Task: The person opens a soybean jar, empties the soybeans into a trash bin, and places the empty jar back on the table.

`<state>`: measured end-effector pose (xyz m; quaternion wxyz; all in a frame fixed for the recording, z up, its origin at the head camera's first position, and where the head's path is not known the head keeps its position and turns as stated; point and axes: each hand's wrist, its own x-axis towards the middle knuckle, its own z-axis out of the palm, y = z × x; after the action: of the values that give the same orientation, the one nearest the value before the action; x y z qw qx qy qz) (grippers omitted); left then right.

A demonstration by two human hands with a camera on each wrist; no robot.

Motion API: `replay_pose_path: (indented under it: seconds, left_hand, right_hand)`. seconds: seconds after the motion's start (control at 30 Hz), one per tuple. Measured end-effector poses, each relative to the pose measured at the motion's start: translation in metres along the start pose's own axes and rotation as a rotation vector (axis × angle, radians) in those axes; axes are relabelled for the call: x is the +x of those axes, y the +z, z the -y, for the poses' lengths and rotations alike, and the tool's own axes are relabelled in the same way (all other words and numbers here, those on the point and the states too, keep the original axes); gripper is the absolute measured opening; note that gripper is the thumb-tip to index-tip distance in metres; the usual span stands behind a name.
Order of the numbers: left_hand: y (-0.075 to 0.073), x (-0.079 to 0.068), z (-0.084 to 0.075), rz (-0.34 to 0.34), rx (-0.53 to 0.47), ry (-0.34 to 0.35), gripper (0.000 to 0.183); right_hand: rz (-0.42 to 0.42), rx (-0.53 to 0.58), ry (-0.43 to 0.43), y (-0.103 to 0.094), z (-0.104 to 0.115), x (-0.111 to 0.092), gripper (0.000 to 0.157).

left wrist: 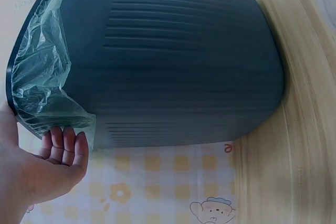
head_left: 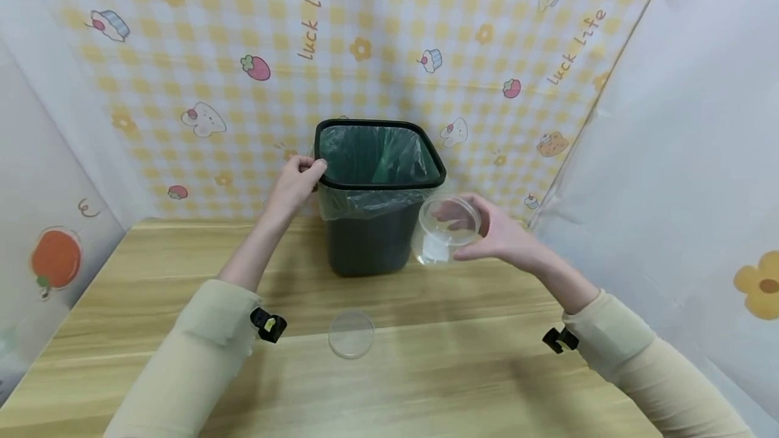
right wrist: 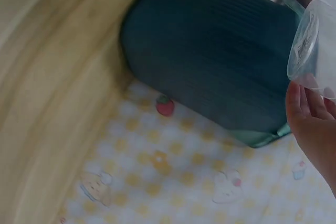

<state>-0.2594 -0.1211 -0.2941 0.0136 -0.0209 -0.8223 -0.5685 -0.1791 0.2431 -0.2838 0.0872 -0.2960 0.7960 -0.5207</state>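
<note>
A dark green trash can [head_left: 368,242] with a black rim and a clear plastic liner bag [head_left: 353,201] stands upright at the back of the table. My left hand [head_left: 297,180] grips the can's rim at its left corner, fingers curled at the liner's folded edge [left wrist: 50,103]. In my right hand [head_left: 496,228] is a clear round plastic container [head_left: 447,232], its open top tilted upward, held in the air just right of the can. Fingertips of that hand curl round the container in the right wrist view. A clear round lid [head_left: 351,334] lies flat on the table in front of the can.
The wooden table [head_left: 420,363] runs up to a yellow checked cloth [head_left: 377,86] hanging close behind the can. White patterned sheets [head_left: 688,154] hang at both sides. Each sleeve carries a small black clip [head_left: 268,324].
</note>
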Motion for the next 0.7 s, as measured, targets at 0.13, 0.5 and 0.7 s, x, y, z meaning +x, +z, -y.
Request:
replay_pose_path:
  seconds: [0.13, 0.5, 0.7]
  left_hand:
    - [0.000, 0.001, 0.000, -0.001, 0.011, -0.004, 0.058]
    - [0.000, 0.002, 0.001, 0.007, -0.010, 0.005, 0.056]
    - [0.001, 0.001, 0.000, -0.002, -0.027, 0.005, 0.055]
  right_hand:
    - [0.047, -0.008, 0.022, 0.015, -0.021, -0.002, 0.080]
    - [0.178, -0.080, 0.098, 0.051, -0.071, -0.008, 0.084]
    - [0.248, -0.059, 0.128, 0.066, -0.091, -0.006, 0.083]
